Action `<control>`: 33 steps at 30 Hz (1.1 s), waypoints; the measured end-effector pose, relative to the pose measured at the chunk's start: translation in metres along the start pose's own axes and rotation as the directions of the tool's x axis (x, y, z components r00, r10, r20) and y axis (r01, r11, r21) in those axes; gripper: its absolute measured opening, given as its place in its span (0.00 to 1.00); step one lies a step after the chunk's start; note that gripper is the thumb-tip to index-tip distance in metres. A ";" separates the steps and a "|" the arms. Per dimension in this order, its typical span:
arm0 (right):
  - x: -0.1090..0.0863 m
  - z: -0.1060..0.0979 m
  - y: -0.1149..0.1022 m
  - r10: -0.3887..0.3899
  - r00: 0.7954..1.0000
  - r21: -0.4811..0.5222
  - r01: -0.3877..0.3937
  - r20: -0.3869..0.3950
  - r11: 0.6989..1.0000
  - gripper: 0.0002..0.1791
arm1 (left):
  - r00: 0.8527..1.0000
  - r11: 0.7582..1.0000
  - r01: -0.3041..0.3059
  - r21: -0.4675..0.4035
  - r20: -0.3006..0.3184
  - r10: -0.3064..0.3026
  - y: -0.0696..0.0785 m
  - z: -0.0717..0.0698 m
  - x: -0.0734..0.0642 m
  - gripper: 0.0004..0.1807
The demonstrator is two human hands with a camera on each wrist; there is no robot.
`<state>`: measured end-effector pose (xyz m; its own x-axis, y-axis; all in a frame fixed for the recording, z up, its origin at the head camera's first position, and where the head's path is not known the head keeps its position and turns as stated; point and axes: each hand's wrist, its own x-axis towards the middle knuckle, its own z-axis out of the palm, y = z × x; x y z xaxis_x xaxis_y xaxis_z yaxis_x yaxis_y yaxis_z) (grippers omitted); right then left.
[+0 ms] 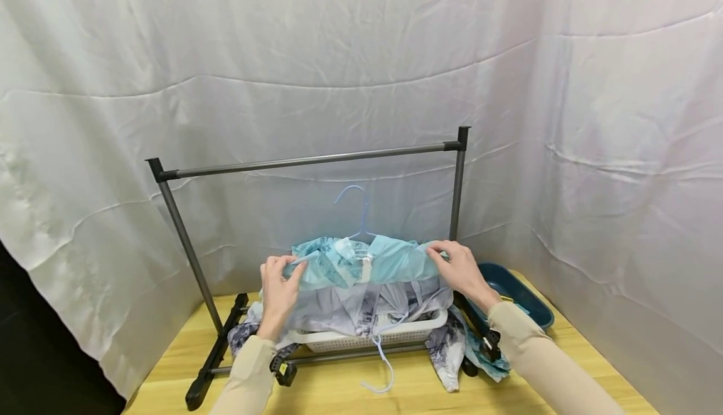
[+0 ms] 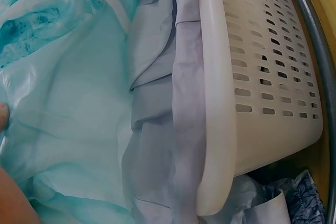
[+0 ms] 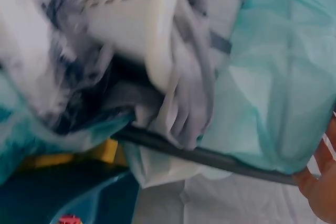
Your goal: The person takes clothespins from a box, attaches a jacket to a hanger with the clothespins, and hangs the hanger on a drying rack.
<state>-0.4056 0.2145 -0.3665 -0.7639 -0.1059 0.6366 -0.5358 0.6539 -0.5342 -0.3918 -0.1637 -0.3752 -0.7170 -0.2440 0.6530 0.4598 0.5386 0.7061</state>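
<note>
A teal, partly patterned garment (image 1: 403,263) with a pale collar is spread over a light blue hanger (image 1: 364,214), whose hook stands up behind it. My left hand (image 1: 279,286) pinches its left shoulder; my right hand (image 1: 460,269) pinches the right one. In the left wrist view, sheer teal cloth (image 2: 79,119) fills the left side, with only bits of the hand showing. Beneath lies a grey-lavender garment (image 1: 333,305), draped over a white perforated basket (image 1: 339,341). A second hanger's hook (image 1: 385,358) hangs over the basket's front.
A metal clothes rack (image 1: 316,159) stands around the basket, its bar above and behind my hands. To the right sits a dark blue tub (image 1: 545,314). Patterned cloth (image 1: 449,352) spills over the basket's right side onto the wooden table (image 1: 333,396). Grey curtains (image 1: 361,44) enclose the back.
</note>
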 end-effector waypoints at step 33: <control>-0.043 -0.052 0.104 0.155 0.952 -0.296 -0.073 0.264 0.952 0.07 | 0.999 1.000 -0.006 -0.004 -0.042 0.006 -0.002 0.001 -0.007 0.10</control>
<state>-0.4096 0.3258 -0.4206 -0.9051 -0.1969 0.3768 -0.3479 0.8523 -0.3905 -0.3879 -0.1624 -0.3808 -0.6917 -0.2748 0.6679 0.4659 0.5368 0.7034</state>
